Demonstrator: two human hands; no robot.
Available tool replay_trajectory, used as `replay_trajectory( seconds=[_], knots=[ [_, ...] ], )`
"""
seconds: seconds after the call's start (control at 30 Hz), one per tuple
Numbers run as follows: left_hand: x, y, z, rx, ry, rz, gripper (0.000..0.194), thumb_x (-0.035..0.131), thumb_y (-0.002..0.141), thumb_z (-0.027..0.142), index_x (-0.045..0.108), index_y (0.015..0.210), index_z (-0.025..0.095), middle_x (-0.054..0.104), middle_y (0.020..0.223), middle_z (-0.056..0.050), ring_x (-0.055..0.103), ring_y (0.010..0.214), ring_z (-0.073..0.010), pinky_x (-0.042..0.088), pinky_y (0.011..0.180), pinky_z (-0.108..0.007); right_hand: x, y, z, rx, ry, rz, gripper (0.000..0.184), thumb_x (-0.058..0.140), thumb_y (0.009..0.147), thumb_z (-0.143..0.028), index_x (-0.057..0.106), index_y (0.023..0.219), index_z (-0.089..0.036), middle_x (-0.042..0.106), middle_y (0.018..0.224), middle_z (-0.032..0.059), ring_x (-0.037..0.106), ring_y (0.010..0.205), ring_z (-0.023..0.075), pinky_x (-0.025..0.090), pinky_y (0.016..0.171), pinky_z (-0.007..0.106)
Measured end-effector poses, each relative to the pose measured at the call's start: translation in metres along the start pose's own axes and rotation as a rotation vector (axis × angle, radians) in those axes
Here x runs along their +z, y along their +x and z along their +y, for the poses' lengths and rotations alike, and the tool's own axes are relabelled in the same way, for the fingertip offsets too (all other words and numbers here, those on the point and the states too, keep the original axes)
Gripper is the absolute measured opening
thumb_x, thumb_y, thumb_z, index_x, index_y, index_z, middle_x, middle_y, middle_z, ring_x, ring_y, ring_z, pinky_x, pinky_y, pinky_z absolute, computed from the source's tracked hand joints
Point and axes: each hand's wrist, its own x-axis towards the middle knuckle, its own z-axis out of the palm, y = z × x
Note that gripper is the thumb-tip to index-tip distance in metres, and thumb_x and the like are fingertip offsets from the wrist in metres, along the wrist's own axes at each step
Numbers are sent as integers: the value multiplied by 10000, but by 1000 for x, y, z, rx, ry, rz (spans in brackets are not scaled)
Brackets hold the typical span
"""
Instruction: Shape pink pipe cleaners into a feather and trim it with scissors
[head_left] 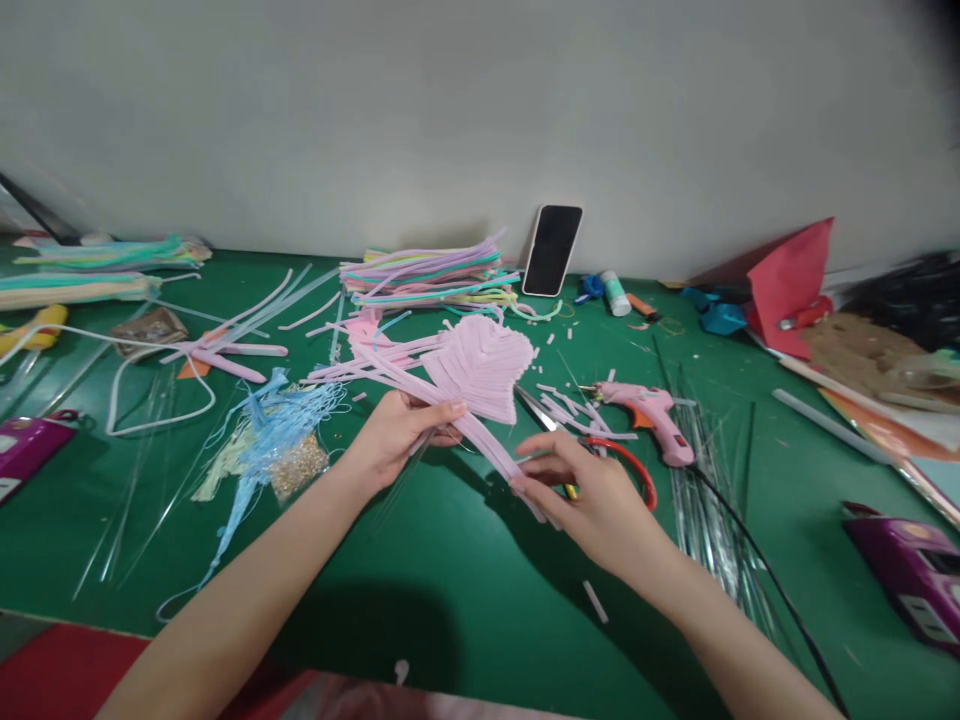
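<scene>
My left hand [409, 432] is closed, thumb on top, round the middle of a flat strip of pale pink pipe cleaners [480, 437]. The strip slants from upper left to lower right. Fingertips of my right hand [592, 492] pinch its lower right end. Just beyond my left hand is a pink leaf-shaped piece [480, 365] of pipe cleaners laid side by side; whether it joins the strip I cannot tell. Scissors [626, 462] with orange-red handles lie partly hidden behind my right hand, near short pink offcuts [574, 412].
A pink glue gun [656, 415] with a black cord lies right, beside clear thin sticks [705, 500]. Bundled coloured pipe cleaners [427, 272] and a leaning phone [553, 250] are at the back. Blue tassels [274, 425] and bagged gold beads [298, 465] lie left.
</scene>
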Motion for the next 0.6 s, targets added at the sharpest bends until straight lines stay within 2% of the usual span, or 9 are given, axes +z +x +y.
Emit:
replay_trajectory(
  seconds=[0.07,0.13,0.27,0.33,0.47,0.6],
  knots=[
    [-2,0,2,-10,10,-13,291,878,580,296,737,756,112,737,722,-62,672,628,-144,575,632,-244,-3,1,1,132,110,-106,300,651,819,-374,558,1053,-210,752,811,28,684,651,169,521,589,283],
    [-2,0,4,-34,36,-57,305,880,575,301,738,761,105,734,720,-68,671,625,-146,569,619,-243,-6,3,1,204,160,-247,356,697,777,-408,602,1038,-187,739,761,16,656,641,155,497,611,273],
    [-1,-3,6,-77,98,-110,308,882,557,305,733,731,99,720,682,-75,672,613,-163,563,607,-260,-7,8,-4,193,88,-459,316,721,738,-472,685,742,-158,600,558,-41,467,496,87,321,485,230],
    [-2,-4,7,-94,112,-133,301,882,554,305,731,719,104,720,678,-76,673,614,-165,559,603,-257,-5,9,-7,181,88,-506,329,718,740,-472,691,671,-152,580,546,-36,422,493,79,274,475,233],
    [-6,0,4,-197,115,-225,302,883,556,298,737,742,109,733,707,-81,662,597,-144,544,584,-232,-5,8,-15,201,150,-564,310,734,725,-456,718,678,-150,657,637,3,445,539,89,312,511,234],
    [-6,4,-3,-273,97,-257,292,879,571,303,742,733,104,728,676,-86,660,588,-138,539,597,-220,-12,10,-25,231,90,-564,321,724,725,-477,704,674,-161,573,579,-30,405,520,87,299,480,226]
  ],
)
